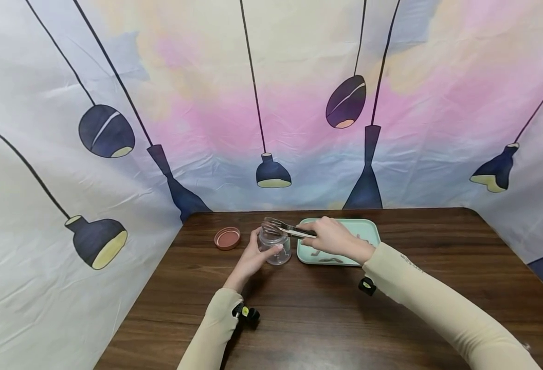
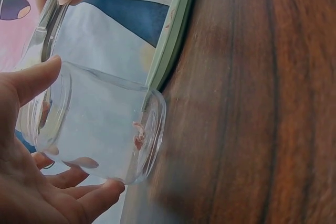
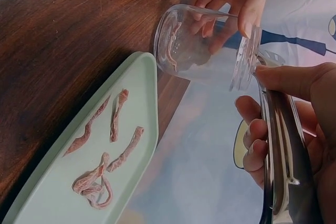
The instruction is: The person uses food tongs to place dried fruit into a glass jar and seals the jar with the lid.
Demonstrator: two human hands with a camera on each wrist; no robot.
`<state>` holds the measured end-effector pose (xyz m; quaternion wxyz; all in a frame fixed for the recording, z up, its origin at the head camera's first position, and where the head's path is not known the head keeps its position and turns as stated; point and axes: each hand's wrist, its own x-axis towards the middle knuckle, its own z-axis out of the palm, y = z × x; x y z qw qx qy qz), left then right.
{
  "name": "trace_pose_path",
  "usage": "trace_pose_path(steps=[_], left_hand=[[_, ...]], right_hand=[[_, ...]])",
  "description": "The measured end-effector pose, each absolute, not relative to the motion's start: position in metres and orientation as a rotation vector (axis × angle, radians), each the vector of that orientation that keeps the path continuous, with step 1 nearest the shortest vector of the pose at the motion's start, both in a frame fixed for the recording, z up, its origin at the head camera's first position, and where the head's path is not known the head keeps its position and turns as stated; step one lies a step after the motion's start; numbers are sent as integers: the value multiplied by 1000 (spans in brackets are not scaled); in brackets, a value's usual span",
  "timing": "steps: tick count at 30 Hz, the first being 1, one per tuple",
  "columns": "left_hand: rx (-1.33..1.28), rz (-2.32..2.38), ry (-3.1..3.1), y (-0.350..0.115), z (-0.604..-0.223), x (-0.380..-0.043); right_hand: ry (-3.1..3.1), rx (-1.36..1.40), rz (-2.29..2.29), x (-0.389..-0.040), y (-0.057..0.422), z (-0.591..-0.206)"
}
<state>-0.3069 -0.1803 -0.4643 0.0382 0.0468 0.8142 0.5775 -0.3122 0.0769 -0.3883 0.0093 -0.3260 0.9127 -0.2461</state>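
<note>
My left hand (image 1: 250, 261) holds a clear jar (image 2: 105, 124) at its side, thumb near the rim and fingers round the far side. Inside, at the jar's base, lies a reddish dried strip (image 2: 139, 136). Metal tongs (image 3: 281, 150) are gripped in my right hand (image 1: 331, 237), thumb on one arm and fingers on the other. Their tips reach into the jar's mouth, where a reddish-brown piece (image 2: 45, 114) shows through the plastic. On the pale green tray (image 3: 137, 72), beneath my right hand in the head view, several similar strips (image 3: 119, 115) lie.
A round reddish-brown lid (image 1: 227, 239) lies on the wooden table (image 1: 299, 318), left of the jar. The tray stands close to the jar's right. Behind the table's back edge hangs a cloth (image 1: 216, 103) printed with lamps.
</note>
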Motion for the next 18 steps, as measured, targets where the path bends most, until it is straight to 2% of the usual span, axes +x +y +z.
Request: trace_pose_path(steps=[18], left_hand=[[157,1754,2488,-178,-457,-304]], right_hand=[[2861,-1005,-827,-311,77,-391]])
